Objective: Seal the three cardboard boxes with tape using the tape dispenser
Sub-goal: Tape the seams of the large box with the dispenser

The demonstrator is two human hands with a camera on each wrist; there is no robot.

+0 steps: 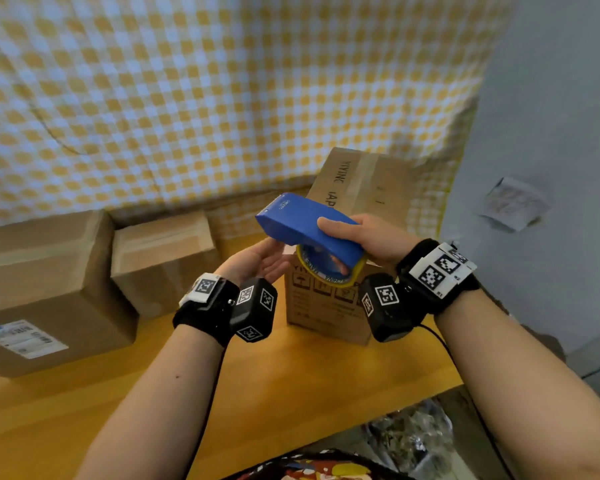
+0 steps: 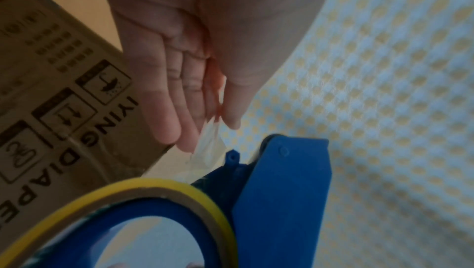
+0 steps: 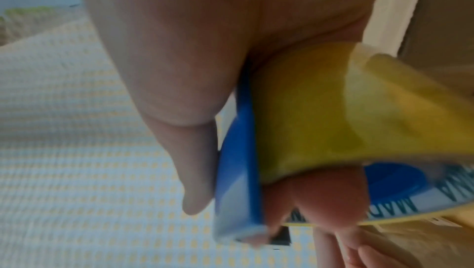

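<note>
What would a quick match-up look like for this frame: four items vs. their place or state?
Items:
1. blue plastic tape dispenser
2. left hand
3. large brown cardboard box with white label
4. yellow-edged tape roll

States:
A. far left on the table
B. mounted in the dispenser
C. held in the right hand
D. fingers at the loose tape end

Pairs: 1-C, 2-D, 3-A, 4-B

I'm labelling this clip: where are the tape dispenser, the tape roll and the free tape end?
tape dispenser (image 1: 302, 223): head view, blue top cover.
tape roll (image 2: 164, 183): left wrist view, yellow rim.
free tape end (image 2: 209, 146): left wrist view, loose strip.
</note>
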